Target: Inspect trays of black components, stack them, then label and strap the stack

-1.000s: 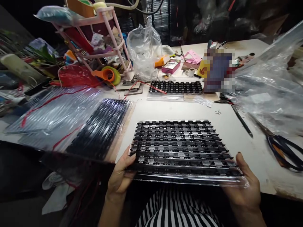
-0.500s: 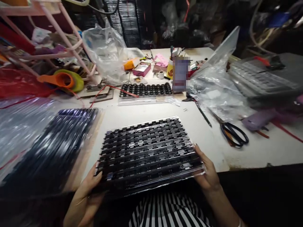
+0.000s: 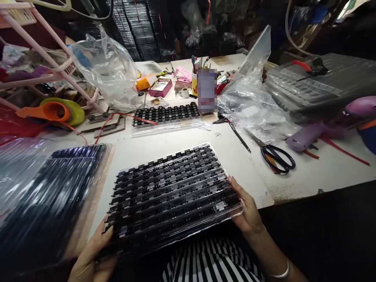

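Note:
A clear plastic tray [image 3: 235,209] filled with rows of small black parts [image 3: 173,184] is held between my two hands, over the table's front edge. My left hand [image 3: 95,250] grips its near left corner, the thumb on top and the other fingers partly hidden beneath. At the right edge my right hand [image 3: 246,207] is closed on the rim, its fingers going under the tray. The tray lies tilted, with its near side low above the striped clothing. Shiny metal contacts show on the black parts.
Stacked black-filled trays [image 3: 55,196] under plastic stand at left. Behind lies another tray of black parts [image 3: 167,113]. Scissors [image 3: 277,156], a black pen [image 3: 239,137] and a purple-handled tool [image 3: 305,135] lie right. A pink rack [image 3: 55,70] and plastic bags [image 3: 105,70] stand farther back.
The whole view has shifted, so table things appear farther left. Both hands still hold the tray, which sits about the same relative to my body.

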Tool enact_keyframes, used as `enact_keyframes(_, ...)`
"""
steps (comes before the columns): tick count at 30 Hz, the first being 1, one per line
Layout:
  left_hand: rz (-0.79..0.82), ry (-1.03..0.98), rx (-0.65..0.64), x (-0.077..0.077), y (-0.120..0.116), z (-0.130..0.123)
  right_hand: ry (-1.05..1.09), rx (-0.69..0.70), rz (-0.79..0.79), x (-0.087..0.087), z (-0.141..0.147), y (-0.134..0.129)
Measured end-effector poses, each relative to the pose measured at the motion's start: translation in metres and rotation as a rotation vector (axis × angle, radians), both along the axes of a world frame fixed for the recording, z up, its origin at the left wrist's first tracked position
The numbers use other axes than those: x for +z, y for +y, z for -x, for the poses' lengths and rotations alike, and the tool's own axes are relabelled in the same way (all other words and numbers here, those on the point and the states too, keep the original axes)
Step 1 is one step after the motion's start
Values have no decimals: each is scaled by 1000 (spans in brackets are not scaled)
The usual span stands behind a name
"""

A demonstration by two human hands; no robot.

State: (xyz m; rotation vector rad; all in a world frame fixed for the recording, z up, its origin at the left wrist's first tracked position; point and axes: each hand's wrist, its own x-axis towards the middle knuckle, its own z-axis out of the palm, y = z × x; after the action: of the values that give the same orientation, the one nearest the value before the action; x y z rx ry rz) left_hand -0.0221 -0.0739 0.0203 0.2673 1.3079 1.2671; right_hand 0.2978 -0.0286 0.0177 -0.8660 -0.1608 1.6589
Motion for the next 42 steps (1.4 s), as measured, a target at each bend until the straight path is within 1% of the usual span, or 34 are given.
enact_keyframes(4, 95, 32, 58, 18, 7, -22, 62, -8, 9, 0, 0, -1)
enact_keyframes(7, 78, 12, 88, 22, 8, -30, 103, -5, 28, 1, -2, -2)
enact_keyframes(10, 43, -20, 115, 16, 7, -27, 116, 9, 25, 3, -3, -2)
enact_keyframes(14, 49, -101, 156, 0, 1, -16, 120, 23, 13, 4, -3, -3)
enact_keyframes(18, -32, -228, 136, -9, -7, -10, 117, 41, 26, 4, -3, -4)
enact_keyframes(23, -156, -186, 46, -6, -9, -14, 92, 46, 56, 3, -4, -5)
enact_keyframes(28, -181, -188, -34, -3, -5, -16, 66, 44, 122, 2, -6, -4)
enact_keyframes(34, -251, -230, -79, -6, -6, -15, -75, -38, 222, -2, -9, -3)
enact_keyframes(37, -292, -275, -97, -5, -6, -15, -147, -50, 267, -2, -8, -2)
enact_keyframes(39, -312, -306, -100, -5, -6, -15, -193, -46, 270, -2, -8, -2)
enact_keyframes(42, -322, -331, -88, -5, -6, -15, -243, -30, 230, -3, -10, -3)
